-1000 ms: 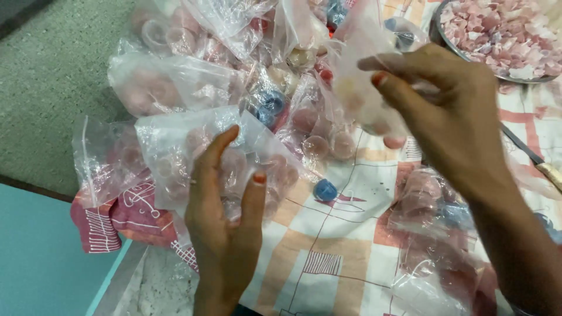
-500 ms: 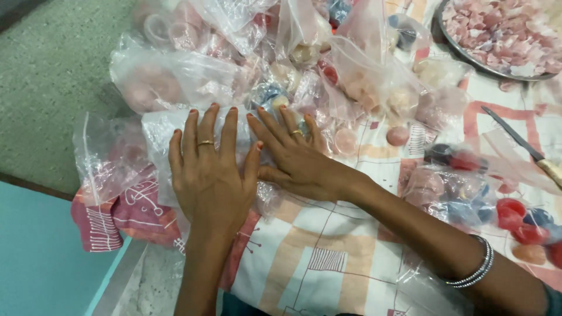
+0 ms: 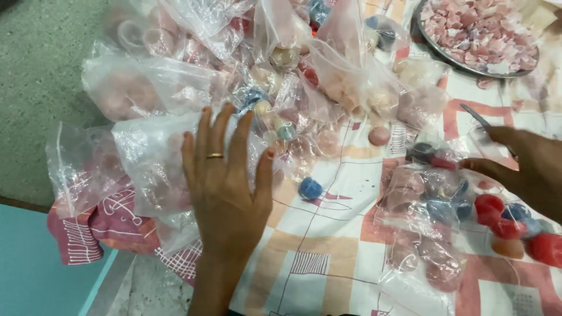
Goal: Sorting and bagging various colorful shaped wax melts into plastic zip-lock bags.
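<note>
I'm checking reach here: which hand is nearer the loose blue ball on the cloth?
Left. The left hand lies flat on a plastic bag, just left of the blue ball. The right hand is far off to the ball's right, by other bags.

A home work spot: patterned cloth heaped with small clear plastic bags of coloured pieces.
</note>
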